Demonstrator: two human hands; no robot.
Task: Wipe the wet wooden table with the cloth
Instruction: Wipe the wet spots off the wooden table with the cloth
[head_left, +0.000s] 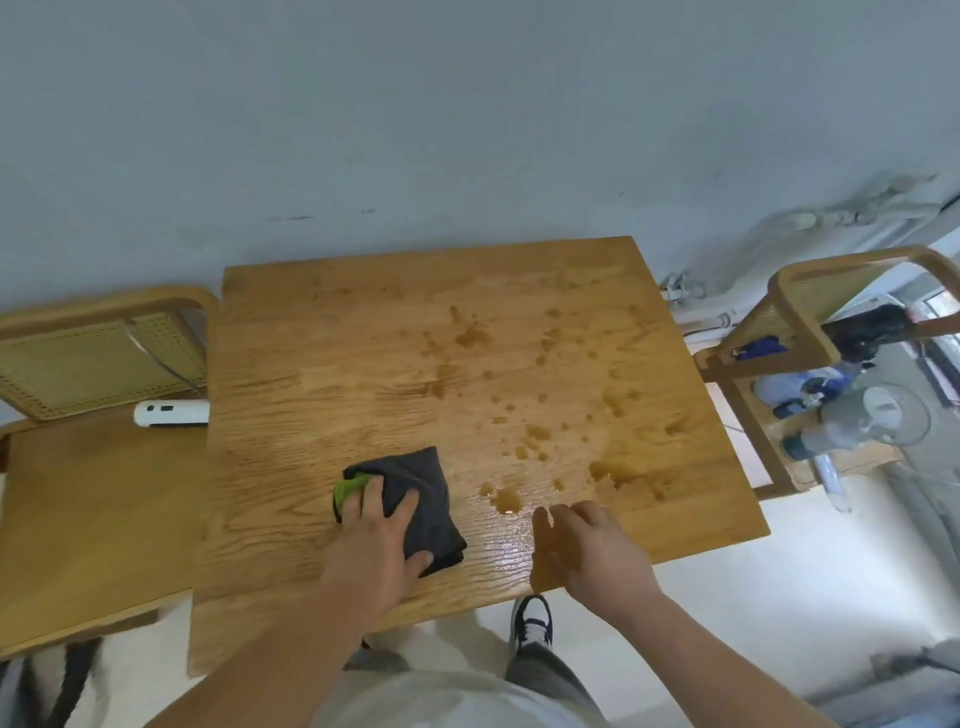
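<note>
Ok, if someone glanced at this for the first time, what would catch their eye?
Water drops glisten across the right half of the wooden table. Near its front edge the left hand presses a dark cloth with a green patch, with the right hand just to its right.

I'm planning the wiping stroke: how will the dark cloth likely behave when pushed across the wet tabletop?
Probably floppy: the cloth lies in soft folds, so it may bunch unless the left hand presses it flat. It likely gets heavier as it soaks up the puddles on the table.
</note>
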